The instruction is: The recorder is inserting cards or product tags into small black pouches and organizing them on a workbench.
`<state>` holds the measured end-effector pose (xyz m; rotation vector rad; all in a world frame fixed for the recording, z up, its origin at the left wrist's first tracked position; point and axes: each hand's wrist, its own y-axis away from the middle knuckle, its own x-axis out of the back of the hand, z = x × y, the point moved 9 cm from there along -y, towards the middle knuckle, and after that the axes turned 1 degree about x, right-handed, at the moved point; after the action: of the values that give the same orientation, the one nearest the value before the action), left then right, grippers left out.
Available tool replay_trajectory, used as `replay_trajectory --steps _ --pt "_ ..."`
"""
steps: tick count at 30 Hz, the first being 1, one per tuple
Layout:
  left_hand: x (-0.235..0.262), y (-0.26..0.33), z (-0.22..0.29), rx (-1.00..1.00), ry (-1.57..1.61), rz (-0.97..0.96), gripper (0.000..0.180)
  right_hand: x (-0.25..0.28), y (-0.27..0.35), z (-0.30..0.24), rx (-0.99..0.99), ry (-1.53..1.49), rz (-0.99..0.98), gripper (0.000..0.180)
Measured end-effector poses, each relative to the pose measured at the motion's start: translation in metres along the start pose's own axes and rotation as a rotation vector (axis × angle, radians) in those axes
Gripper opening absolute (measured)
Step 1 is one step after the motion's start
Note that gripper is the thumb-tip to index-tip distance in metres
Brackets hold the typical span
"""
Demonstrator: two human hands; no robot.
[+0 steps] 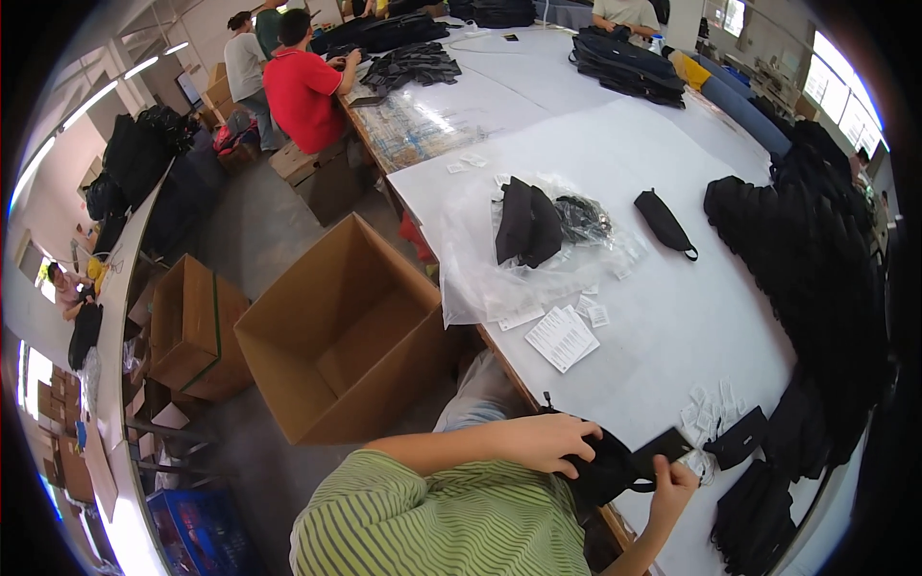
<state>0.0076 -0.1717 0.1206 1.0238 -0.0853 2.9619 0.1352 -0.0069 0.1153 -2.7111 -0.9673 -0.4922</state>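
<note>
The black pouch point(615, 466) lay at the near edge of the table point(672, 317), long axis running left-right, rising slightly to the right. Left hand point(547, 444) was closed over its left end; right hand point(672, 485) pinched its right end. Bare table lay beyond; an open cardboard box point(341, 336) stood to the left.

**Open middle, crowded edges**

I see bare white table point(663, 326) stretching ahead of my hands, between the paper slip point(562, 338) and the small black pouch point(736, 438); that lane is open. To my right, the heap of black bags point(816, 259) walls off the whole side. Farther ahead, the clear plastic sheet point(499, 274) with a black bag point(526, 223) on it blocks the left-centre. Off the table's left edge, the open cardboard box point(341, 331) stands close.
</note>
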Motion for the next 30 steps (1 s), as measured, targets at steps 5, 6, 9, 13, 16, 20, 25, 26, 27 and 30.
replay_trajectory --steps 5,6,9,13,16,20,25,26,27,30 --pt "-0.001 -0.009 0.028 -0.238 -0.170 0.122 0.021 -0.063 0.020 -0.028 0.082 0.585 -0.596 0.031" --pt "-0.011 -0.010 0.030 -0.290 -0.168 0.059 0.021 -0.073 0.027 -0.023 0.105 0.626 -0.719 0.027" --pt "-0.030 -0.013 0.029 -0.365 -0.153 -0.069 0.024 -0.074 0.045 -0.011 0.068 0.568 -0.822 0.024" --pt "-0.034 -0.025 0.007 -0.151 -0.044 -0.292 0.030 -0.053 0.045 0.002 -0.182 0.271 -0.716 0.028" --pt "-0.036 -0.035 -0.010 -0.042 0.062 -0.429 0.029 -0.057 0.046 -0.012 -0.158 0.327 -0.792 0.032" --pt "-0.037 -0.087 -0.026 0.003 0.325 -0.635 0.031 -0.043 0.055 -0.001 -0.133 0.339 -0.653 0.028" --pt "0.003 -0.222 -0.119 0.011 0.017 0.005 0.026 -0.024 0.068 -0.005 -0.154 0.309 -0.518 0.028" --pt "-0.018 -0.237 -0.121 -0.015 0.036 -0.019 0.026 -0.022 0.070 -0.008 -0.141 0.268 -0.491 0.027" --pt "-0.025 -0.250 -0.121 -0.056 -0.108 0.119 0.027 -0.019 0.069 -0.011 -0.118 0.226 -0.470 0.027" --pt "-0.058 -0.275 -0.114 -0.126 -0.336 0.322 0.028 -0.006 0.074 -0.011 -0.109 0.251 -0.437 0.026"
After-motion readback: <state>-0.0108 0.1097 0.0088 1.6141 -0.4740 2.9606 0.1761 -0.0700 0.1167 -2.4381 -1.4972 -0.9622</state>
